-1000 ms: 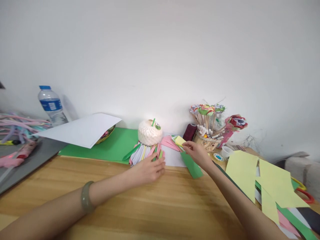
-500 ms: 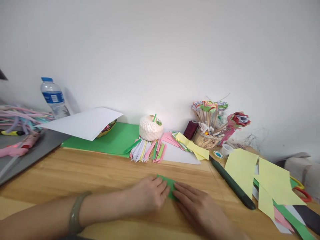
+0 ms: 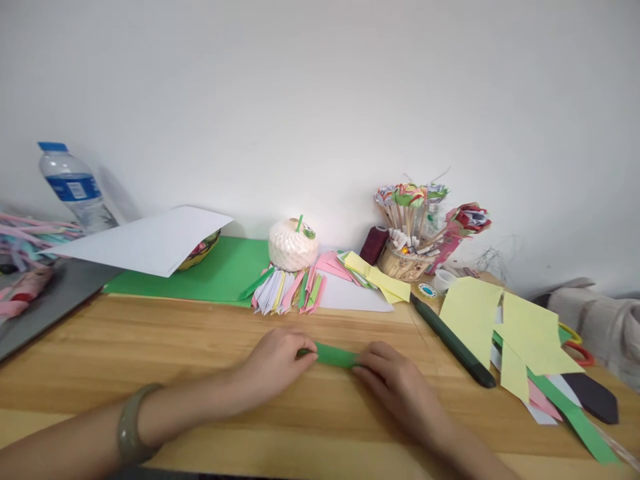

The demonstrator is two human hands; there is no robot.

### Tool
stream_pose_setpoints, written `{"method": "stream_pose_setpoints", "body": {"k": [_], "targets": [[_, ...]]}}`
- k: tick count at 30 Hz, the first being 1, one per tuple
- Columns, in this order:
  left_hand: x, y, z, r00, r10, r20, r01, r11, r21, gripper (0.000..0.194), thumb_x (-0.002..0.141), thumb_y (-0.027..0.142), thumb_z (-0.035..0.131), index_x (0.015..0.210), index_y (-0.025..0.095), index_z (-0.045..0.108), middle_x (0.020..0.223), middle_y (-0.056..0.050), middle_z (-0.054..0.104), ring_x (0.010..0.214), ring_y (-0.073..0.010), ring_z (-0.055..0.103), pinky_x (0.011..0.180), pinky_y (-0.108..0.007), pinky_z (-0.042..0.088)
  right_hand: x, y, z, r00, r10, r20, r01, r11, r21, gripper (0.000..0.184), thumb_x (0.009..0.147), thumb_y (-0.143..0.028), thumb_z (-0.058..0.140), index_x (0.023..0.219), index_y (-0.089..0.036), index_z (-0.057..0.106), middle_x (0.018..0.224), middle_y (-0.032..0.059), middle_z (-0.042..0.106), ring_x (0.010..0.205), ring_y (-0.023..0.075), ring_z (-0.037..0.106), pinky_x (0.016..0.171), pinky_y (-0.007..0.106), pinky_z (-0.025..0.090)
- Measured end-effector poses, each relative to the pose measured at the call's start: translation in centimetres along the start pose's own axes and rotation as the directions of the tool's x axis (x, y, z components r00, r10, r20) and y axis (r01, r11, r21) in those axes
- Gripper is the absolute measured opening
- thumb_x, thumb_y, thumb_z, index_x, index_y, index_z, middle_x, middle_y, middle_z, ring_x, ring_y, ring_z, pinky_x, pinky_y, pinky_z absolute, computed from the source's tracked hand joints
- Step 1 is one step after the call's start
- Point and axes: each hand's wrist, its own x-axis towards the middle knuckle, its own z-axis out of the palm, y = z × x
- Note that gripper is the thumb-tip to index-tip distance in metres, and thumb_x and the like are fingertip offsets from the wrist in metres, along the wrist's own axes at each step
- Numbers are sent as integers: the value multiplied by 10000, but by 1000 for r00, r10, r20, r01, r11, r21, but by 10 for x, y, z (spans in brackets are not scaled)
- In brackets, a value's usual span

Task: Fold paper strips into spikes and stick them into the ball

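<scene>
Between my two hands a narrow green paper strip [image 3: 336,355] is stretched over the wooden table. My left hand [image 3: 280,363], with a jade-coloured bangle [image 3: 131,427] on the wrist, pinches its left end between thumb and fingers. The right end is gripped by the fingertips of my right hand [image 3: 395,380]. Beyond the strip lies a row of folded paper pieces [image 3: 287,292] in white, pink, green and yellow. A white woven ball-shaped ornament [image 3: 293,245] with a green stem stands just behind them.
A dark green utility knife [image 3: 455,343] and yellow paper sheets [image 3: 473,320] lie to the right. Paper flowers [image 3: 410,195] stand in a wooden pot [image 3: 403,263]. White paper [image 3: 150,240], green sheets [image 3: 230,273] and a water bottle [image 3: 75,187] are at the left.
The green paper, pressed flat on the table before, now shows as a narrower strip held by both ends. My hands have moved apart slightly, and the camera view has shifted.
</scene>
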Motion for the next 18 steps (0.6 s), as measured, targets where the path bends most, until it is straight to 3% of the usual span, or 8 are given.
{"method": "stream_pose_setpoints", "body": {"k": [4,9,15,18], "targets": [[4,2,0,991,-125,45,130,986,-104,147,835,176,551,843,194,698,809,6,711,720,-156,640,669,-223,452,1,0,0,982,189,-2,-188,980,61,134,906,-250,488,886,-201,611,762,11,651,686,163,615,605,254,453],[10,-2,-4,980,-176,88,188,969,-158,113,799,219,610,866,182,692,873,-13,706,788,-168,629,687,-226,436,1,-5,5,971,239,-16,-239,971,4,196,906,-260,475,747,-190,567,725,30,624,668,194,593,578,282,403],[-2,-2,-12,967,-193,166,222,959,-178,125,786,284,624,769,206,720,766,-1,694,762,-171,622,667,-229,425,-11,-7,1,992,102,75,-111,986,128,165,903,-192,476,763,-197,563,821,30,601,747,167,587,654,266,442],[-12,5,-12,964,-206,169,235,956,-177,117,787,248,616,784,201,723,779,-4,692,764,-171,619,678,-236,425,-17,-4,1,997,48,56,-59,977,207,147,899,-166,478,811,-204,589,890,39,594,807,166,586,702,271,462]]}}
